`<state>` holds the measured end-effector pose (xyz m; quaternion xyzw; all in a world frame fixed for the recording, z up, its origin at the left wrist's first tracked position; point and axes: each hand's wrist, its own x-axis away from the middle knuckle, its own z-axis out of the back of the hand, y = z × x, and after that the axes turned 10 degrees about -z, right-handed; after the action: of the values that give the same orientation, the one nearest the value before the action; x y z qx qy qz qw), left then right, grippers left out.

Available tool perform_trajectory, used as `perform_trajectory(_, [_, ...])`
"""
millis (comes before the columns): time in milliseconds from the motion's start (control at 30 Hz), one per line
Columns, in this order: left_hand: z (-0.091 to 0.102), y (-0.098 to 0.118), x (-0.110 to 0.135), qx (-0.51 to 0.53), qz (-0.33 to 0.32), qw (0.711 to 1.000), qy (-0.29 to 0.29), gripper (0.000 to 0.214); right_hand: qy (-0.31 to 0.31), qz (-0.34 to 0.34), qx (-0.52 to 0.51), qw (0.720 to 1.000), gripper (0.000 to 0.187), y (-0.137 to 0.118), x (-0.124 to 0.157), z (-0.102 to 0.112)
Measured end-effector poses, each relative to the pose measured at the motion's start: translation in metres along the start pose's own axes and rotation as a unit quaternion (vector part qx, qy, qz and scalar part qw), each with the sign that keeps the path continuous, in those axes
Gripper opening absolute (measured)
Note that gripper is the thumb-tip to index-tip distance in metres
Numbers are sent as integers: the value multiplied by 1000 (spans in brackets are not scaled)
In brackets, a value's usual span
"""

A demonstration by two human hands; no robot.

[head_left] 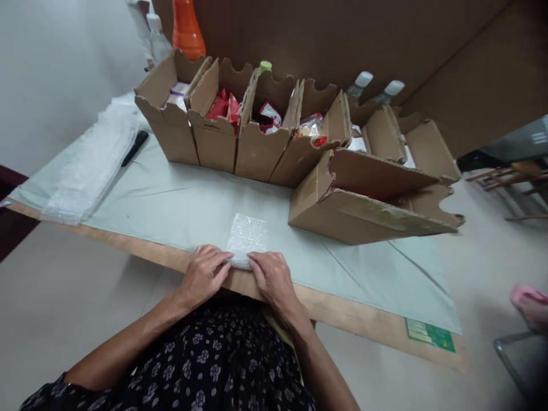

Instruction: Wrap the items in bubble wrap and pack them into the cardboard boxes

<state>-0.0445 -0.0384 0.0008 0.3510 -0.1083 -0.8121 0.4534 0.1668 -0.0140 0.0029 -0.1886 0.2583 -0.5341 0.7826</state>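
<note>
A small piece of bubble wrap (247,235) lies at the near edge of the table (351,311), on a pale green sheet (184,200). My left hand (204,274) and my right hand (271,277) both rest on its near end, fingers curled and pinching or rolling that end from either side. What lies inside the wrap, if anything, is hidden under my fingers.
A row of open cardboard bins (257,145) with red and white packets stands at the back. A tipped cardboard box (363,208) lies to the right. A stack of bubble wrap (92,165) and a black pen (135,147) lie left. Bottles (187,28) stand behind.
</note>
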Motion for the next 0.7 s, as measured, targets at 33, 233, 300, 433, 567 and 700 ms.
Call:
perform_trajectory(33, [-4,-4,-3,5,20,1000,0,18,15,-11,7,1000,22,-1,-1,2])
perform_trajectory(233, [-18,-21,-25,-20,77,996,-45,23,42,28,77,996,23,-3,5,6])
perform_trajectory(300, [-16,-21,-26,-39,74,996,-42,23,-1,46,79,996,26,0,4,4])
perform_trajectory(433, [-3,-14,-17,-20,3,1000,-21,25,-14,19,29,999,26,7,-2,2])
perform_trajectory(567, [-2,-10,-15,17,-28,998,-48,20,-13,-19,-19,1000,24,7,0,7])
perform_trajectory(700, [-18,-19,-31,-35,29,998,-37,20,63,-5,53,997,26,5,2,9])
